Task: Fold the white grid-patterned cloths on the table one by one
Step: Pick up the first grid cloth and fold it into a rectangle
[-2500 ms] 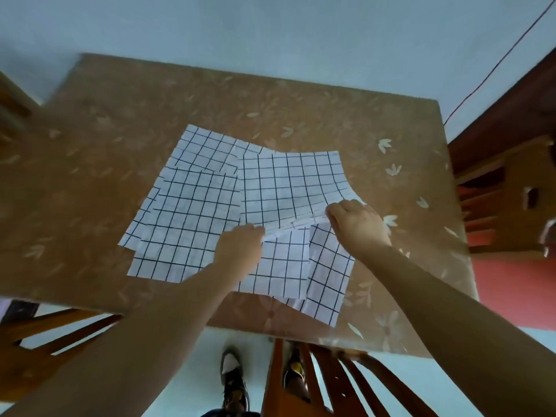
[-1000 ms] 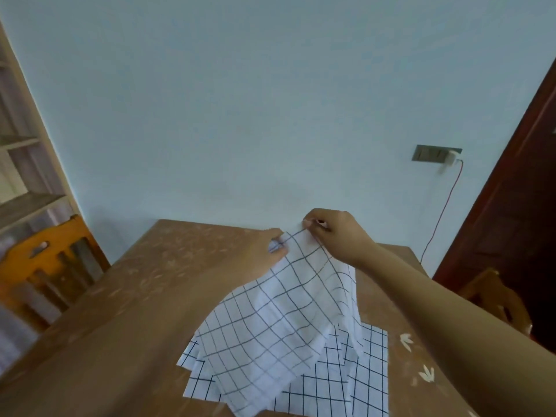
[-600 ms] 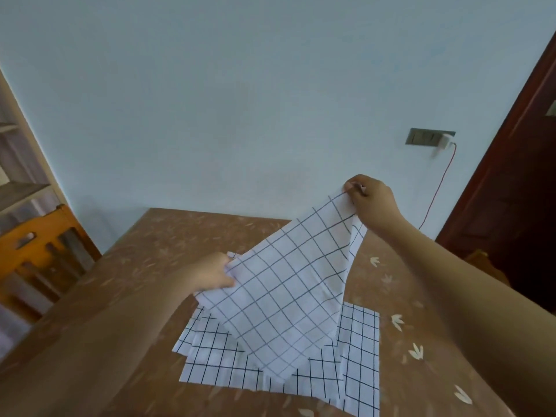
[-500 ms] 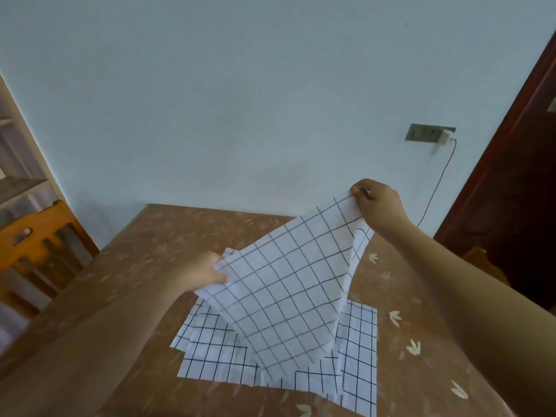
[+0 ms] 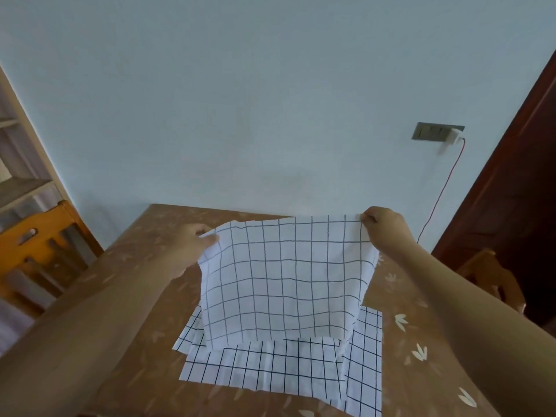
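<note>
A white grid-patterned cloth [image 5: 285, 281] hangs spread in the air above the table. My left hand [image 5: 188, 249] pinches its upper left corner and my right hand [image 5: 383, 228] pinches its upper right corner. The top edge runs nearly level between them, and the lower edge hangs just above the table. Under it, more white grid-patterned cloths [image 5: 270, 368] lie flat and overlapping on the brown flower-patterned table [image 5: 129, 266]; the hanging cloth hides their far parts.
The table's far edge meets a pale blue wall. An orange wooden chair [image 5: 36, 257] and shelves stand at the left. A dark wooden door [image 5: 517, 191] and another chair [image 5: 493, 278] are at the right. A wall socket [image 5: 437, 132] with a red cable is behind.
Both hands lifted one cloth off the pile. Then they moved apart and levelled out, so the cloth went from hanging slanted to spread flat and wide.
</note>
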